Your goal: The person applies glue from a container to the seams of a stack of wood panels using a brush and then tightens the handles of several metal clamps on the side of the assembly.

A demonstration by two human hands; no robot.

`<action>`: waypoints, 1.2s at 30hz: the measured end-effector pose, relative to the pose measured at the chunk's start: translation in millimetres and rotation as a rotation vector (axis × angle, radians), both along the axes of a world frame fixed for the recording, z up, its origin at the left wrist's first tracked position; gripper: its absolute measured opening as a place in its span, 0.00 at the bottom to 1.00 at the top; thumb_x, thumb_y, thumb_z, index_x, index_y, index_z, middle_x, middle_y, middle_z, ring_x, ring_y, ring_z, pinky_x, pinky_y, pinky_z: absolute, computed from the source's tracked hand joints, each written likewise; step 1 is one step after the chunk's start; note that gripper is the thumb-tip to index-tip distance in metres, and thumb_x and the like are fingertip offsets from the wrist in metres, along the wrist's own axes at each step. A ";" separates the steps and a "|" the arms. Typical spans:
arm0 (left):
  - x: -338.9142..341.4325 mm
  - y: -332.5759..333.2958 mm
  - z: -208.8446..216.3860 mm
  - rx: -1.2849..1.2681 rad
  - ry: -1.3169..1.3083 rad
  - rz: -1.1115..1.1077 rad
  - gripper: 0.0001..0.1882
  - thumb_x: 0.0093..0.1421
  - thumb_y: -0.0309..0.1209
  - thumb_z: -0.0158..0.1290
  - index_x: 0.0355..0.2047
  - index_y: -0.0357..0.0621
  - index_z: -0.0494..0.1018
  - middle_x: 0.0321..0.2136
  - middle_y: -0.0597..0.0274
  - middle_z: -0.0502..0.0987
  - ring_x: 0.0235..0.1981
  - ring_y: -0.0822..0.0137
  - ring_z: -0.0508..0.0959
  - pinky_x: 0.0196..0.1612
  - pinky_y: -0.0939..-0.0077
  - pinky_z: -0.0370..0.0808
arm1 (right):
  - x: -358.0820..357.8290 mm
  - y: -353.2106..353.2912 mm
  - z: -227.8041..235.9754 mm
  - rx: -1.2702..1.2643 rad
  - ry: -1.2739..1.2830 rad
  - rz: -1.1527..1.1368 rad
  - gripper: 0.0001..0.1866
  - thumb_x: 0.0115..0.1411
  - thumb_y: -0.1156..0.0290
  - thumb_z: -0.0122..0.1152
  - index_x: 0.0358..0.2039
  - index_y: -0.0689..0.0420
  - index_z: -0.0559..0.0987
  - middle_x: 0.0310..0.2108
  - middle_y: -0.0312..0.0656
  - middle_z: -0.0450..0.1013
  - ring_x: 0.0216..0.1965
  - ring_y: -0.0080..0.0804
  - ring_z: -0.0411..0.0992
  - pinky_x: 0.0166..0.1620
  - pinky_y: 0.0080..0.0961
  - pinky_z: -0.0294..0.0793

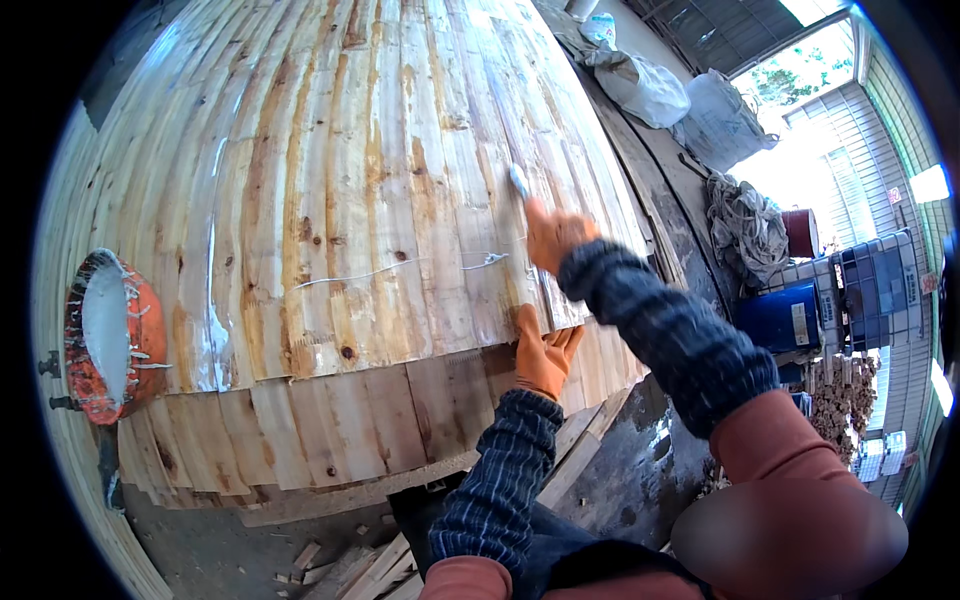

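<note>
My right hand (pixel 557 236), blurred by motion, is closed around a small brush-like tool (pixel 518 181) with a white-coated tip. The tip is at the seam between boards near the right side of a wide panel of wooden planks (pixel 380 190). Below it, my left hand (pixel 543 357) wears an orange glove and grips the near edge of a plank, thumb on top. Its other fingers are partly hidden at the edge. A thin white string of glue (pixel 380 272) lies across the planks, and a white streak (pixel 216 340) runs down a seam further left.
An orange pot (pixel 112 335) of white glue, caked with drips, sits at the panel's left. Another plank layer (pixel 350 430) juts out beneath the near edge. Wood scraps (pixel 375 570) lie on the floor. White sacks (pixel 720 120) and a blue drum (pixel 783 317) stand to the right.
</note>
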State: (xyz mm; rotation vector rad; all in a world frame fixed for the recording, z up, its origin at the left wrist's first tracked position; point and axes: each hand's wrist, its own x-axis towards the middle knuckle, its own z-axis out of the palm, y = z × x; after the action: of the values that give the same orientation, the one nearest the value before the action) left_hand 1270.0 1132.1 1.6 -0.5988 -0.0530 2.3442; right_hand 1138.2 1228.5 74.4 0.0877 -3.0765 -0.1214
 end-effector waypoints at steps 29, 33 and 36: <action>-6.4 -19.7 -14.2 0.007 0.060 -0.084 0.36 0.60 0.55 0.55 0.57 0.41 0.59 0.48 0.56 0.65 0.52 0.57 0.68 0.64 0.56 0.62 | 247.0 -47.8 41.1 -0.416 -0.073 -0.198 0.28 0.56 0.73 0.56 0.60 0.54 0.68 0.17 0.53 0.72 0.20 0.54 0.74 0.27 0.45 0.74; -6.1 -19.5 -16.2 -0.013 0.117 -0.062 0.38 0.60 0.56 0.54 0.57 0.39 0.57 0.53 0.50 0.63 0.56 0.50 0.66 0.65 0.52 0.60 | 217.3 -49.0 30.6 -0.566 -0.071 -0.219 0.26 0.57 0.75 0.56 0.58 0.54 0.69 0.18 0.54 0.71 0.21 0.55 0.73 0.26 0.46 0.71; -6.9 -14.2 -6.1 -0.012 0.022 -0.043 0.32 0.60 0.53 0.55 0.50 0.39 0.62 0.49 0.54 0.66 0.53 0.54 0.68 0.65 0.51 0.61 | 236.6 -34.9 10.1 -0.551 -0.015 -0.284 0.25 0.57 0.79 0.55 0.57 0.54 0.72 0.16 0.50 0.70 0.16 0.42 0.73 0.24 0.34 0.71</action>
State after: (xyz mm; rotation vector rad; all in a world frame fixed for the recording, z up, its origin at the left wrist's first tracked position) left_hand 1263.0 1117.8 -4.5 -0.5749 -0.0153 2.3103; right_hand 1374.8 1193.6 84.5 -0.3728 -2.9882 0.7096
